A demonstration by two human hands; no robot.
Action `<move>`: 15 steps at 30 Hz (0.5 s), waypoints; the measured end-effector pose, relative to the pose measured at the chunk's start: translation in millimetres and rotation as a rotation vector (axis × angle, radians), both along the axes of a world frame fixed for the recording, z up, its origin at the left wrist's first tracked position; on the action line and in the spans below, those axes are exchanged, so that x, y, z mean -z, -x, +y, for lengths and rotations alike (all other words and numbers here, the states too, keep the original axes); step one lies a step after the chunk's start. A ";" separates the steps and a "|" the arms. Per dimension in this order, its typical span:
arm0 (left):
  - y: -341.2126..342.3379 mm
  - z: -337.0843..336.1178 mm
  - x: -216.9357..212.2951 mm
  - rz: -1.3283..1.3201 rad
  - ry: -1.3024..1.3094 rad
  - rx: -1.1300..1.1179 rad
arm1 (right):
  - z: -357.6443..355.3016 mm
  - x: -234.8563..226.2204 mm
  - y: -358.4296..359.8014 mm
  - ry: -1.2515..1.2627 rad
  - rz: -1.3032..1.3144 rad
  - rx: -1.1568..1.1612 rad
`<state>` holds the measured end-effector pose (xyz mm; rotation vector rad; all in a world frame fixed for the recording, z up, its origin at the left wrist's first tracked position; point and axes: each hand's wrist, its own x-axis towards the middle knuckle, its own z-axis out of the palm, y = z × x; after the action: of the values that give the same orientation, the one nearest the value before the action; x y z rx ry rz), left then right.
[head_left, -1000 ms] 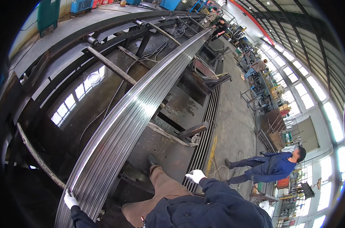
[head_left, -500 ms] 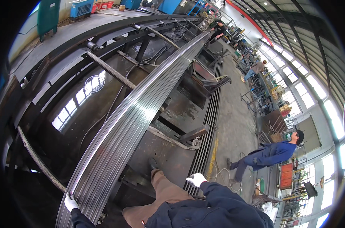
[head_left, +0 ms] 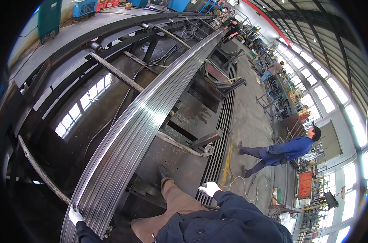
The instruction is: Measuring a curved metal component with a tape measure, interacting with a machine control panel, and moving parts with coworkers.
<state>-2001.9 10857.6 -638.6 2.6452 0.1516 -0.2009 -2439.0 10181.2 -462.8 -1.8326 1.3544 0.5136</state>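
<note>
A long row of shiny metal bars (head_left: 123, 156) runs from the near left to the far middle, side by side on a dark frame. Along its left part lies a thin pale measuring tape (head_left: 107, 148) with fine marks. At the near end my left hand (head_left: 75, 216), in a white glove, has its fingertips pressed on this tape against the bars. My right hand (head_left: 210, 188), also white-gloved, hangs in front of me with its fingers curled, and I see nothing in it. Beyond it, lower down, runs a second set of thin bars (head_left: 216, 162).
A person in blue workwear (head_left: 283, 150) walks on the floor to the right. Another person in black (head_left: 232, 29) stands at the bars' far end. A steel crossbeam (head_left: 206, 138) with a cloth strap juts out beside the bars. A pale hose (head_left: 248, 197) lies on the floor.
The person in blue has stepped along, with the legs now apart. At the far end, the person in black has shifted slightly. Both my hands stay nearly where they were.
</note>
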 end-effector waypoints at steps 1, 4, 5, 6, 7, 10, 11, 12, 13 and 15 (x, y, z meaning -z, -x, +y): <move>-0.7 2.8 2.2 -0.013 -0.013 0.014 | 3.5 -5.7 -3.2 0.010 0.022 -0.018; -0.1 3.7 2.6 -0.007 -0.058 0.024 | 2.3 -7.5 -2.4 0.031 0.050 -0.053; -0.2 0.2 -1.1 0.002 -0.067 0.023 | 2.9 -8.6 -1.7 0.036 0.058 -0.061; -0.3 -1.6 -2.4 0.012 -0.077 0.022 | 3.4 -9.5 -0.9 0.042 0.066 -0.069; -0.3 -0.4 -1.7 0.006 -0.066 0.021 | 3.4 -9.8 -0.6 0.045 0.068 -0.074; -0.9 1.0 -0.2 0.013 -0.017 0.014 | 3.6 -8.6 2.6 0.047 0.059 -0.072; -2.3 -1.8 -3.1 0.031 0.010 0.008 | 3.1 -6.6 5.2 0.041 0.046 -0.059; -2.9 -3.8 -4.4 0.049 0.036 0.002 | 3.5 -5.9 7.4 0.035 0.032 -0.046; -3.7 -1.6 -4.7 0.042 0.038 0.004 | 4.6 -10.1 4.1 0.039 0.039 -0.061; -2.3 -2.2 -6.5 0.050 -0.008 -0.003 | 4.6 -11.8 4.8 0.027 0.016 -0.023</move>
<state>-1999.6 10855.4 -632.0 2.6490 0.1728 -0.2655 -2443.8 10185.8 -451.0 -1.8712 1.3590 0.5256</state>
